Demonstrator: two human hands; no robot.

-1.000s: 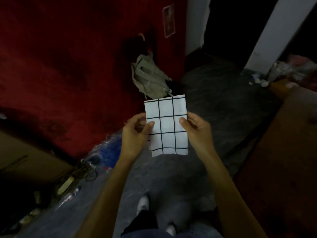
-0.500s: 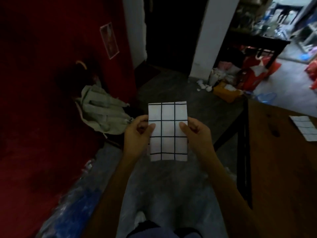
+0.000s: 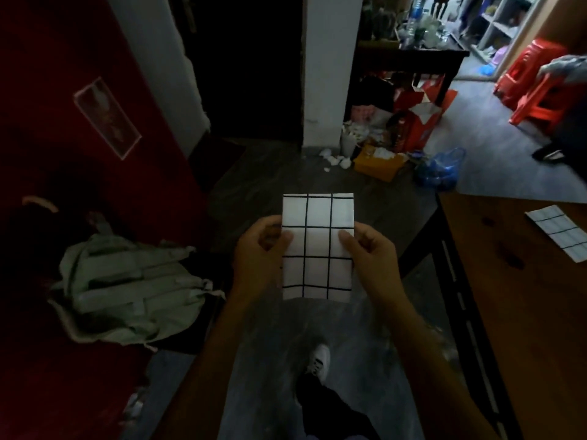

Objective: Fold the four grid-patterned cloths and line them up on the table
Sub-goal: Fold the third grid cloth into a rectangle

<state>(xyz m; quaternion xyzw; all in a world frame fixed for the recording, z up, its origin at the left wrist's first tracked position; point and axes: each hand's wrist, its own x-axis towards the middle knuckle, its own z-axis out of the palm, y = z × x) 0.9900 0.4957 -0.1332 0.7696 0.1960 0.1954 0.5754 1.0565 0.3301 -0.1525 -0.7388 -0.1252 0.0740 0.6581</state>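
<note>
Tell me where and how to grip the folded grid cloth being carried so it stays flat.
Pinch the folded grid cloth at mid-height on both long edges, from either side, thumbs in front, as the left hand and right hand do now. It is a narrow upright rectangle, so opposite side grips should keep it taut.

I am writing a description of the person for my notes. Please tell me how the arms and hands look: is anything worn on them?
Both forearms are bare, with no sleeves in view. The left hand and the right hand wear no gloves. No watch, bracelet or ring shows, though the dim light could hide a thin one.
</note>
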